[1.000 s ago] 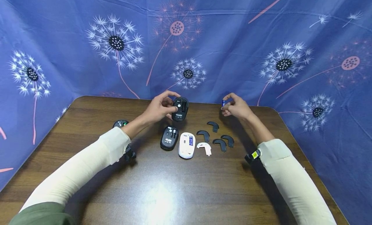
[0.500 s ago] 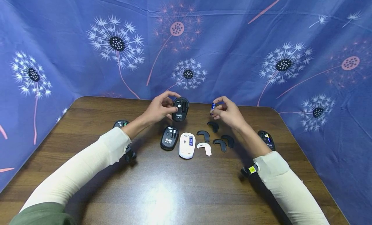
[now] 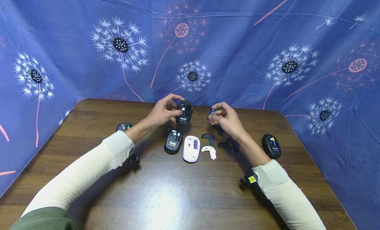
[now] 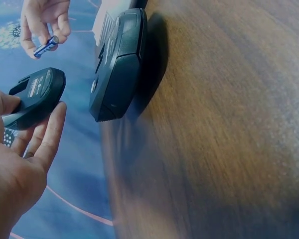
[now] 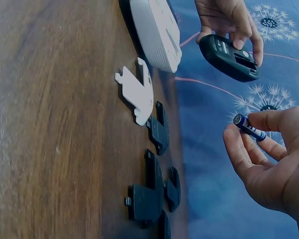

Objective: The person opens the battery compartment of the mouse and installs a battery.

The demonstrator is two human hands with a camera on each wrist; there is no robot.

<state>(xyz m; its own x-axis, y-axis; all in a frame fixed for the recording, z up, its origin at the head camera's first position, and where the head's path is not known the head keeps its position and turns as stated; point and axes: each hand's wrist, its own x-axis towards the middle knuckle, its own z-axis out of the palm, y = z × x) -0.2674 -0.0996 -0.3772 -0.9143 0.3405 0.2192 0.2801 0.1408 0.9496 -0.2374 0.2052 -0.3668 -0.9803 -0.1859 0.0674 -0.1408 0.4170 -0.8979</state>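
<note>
My left hand (image 3: 162, 110) grips a black computer mouse (image 3: 184, 113) above the table's far part, its underside facing me. The battery slot on that underside looks dark and hollow. Between thumb and fingertips my right hand (image 3: 228, 119) pinches a blue battery (image 3: 211, 114), a short way right of the mouse. In the right wrist view the battery (image 5: 249, 127) and the held mouse (image 5: 230, 57) are clearly apart. The left wrist view also has the battery (image 4: 46, 47) beyond the mouse (image 4: 36, 97).
A black mouse (image 3: 173, 141) and a white mouse (image 3: 191, 148) lie underside up. Right of them are a white cover (image 3: 209, 151) and several black battery covers (image 3: 208, 138). Another mouse (image 3: 271, 146) lies far right; one (image 3: 123, 126) is partly behind my left forearm.
My right hand has carried the battery leftward, closer to the held mouse. The mouse at far right has come into sight from behind my right arm. My left hand has stayed nearly still.
</note>
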